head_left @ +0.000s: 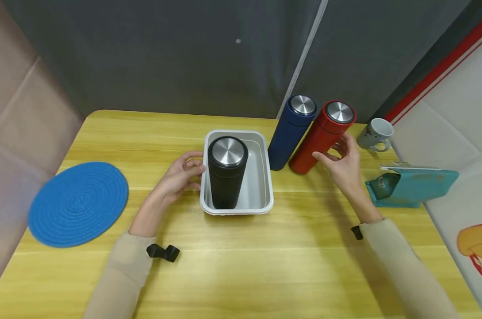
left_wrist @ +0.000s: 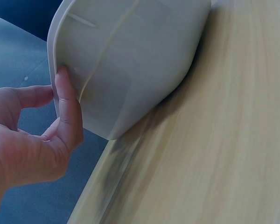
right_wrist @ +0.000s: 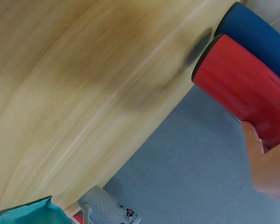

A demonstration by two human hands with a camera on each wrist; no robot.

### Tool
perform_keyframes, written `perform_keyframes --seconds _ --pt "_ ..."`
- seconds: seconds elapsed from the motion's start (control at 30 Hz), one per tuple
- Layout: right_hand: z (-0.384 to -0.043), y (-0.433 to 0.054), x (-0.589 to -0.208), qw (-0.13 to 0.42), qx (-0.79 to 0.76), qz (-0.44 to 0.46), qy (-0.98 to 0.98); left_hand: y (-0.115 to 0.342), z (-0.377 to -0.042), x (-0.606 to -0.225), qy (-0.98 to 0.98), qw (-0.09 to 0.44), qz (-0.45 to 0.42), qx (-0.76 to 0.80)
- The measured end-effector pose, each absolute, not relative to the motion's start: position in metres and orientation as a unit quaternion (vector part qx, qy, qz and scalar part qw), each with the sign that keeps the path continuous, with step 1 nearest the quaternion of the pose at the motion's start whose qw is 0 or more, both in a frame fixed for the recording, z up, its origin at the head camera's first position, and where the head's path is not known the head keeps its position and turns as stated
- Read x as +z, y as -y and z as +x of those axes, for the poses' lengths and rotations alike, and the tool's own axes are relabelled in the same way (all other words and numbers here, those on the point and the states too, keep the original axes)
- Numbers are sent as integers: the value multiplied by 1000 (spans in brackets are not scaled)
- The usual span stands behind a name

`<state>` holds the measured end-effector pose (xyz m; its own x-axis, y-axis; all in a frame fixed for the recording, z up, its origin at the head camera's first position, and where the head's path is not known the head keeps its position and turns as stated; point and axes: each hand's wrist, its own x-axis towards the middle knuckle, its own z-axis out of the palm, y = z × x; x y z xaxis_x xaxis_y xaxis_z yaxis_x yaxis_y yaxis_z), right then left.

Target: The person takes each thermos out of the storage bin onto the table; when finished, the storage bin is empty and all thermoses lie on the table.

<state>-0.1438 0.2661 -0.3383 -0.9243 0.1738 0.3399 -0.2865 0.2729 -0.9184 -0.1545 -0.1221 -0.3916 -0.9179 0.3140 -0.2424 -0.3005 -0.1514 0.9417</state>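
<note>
A black thermos bottle [head_left: 227,177] with a steel-topped lid stands inside a pale rectangular tray [head_left: 261,206], towards its left side. At the tray's left rim, my left hand [head_left: 177,177] pinches the edge; the left wrist view shows fingertips against the rim and outer wall [left_wrist: 130,70]. My right hand [head_left: 342,166] grips a red thermos bottle [head_left: 316,141] from its right side, thumb on the near face and fingers partly hidden behind it. Close along the red bottle's left side is a blue thermos bottle [head_left: 287,137], just right of the tray.
A round blue woven mat [head_left: 79,204] lies on the left of the wooden table [head_left: 233,266]. At the back right stands a patterned mug [head_left: 375,133]. A teal pouch [head_left: 420,188] lies in front of it, beside the tiled wall. A dark grey partition [head_left: 165,57] rises behind.
</note>
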Motion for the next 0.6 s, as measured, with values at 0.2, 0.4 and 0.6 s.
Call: perform_keyframes --seconds 0.2,0.4,0.6 --pt "-147 -259 -335 190 603 26 775 122 -154 -392 -618 203 2 759" --pt "-150 -262 -341 189 606 2 772 120 -156 -390 -622 207 5 756" --pt "-150 -263 -342 194 617 -5 763 119 -155 -390 -619 210 5 757"
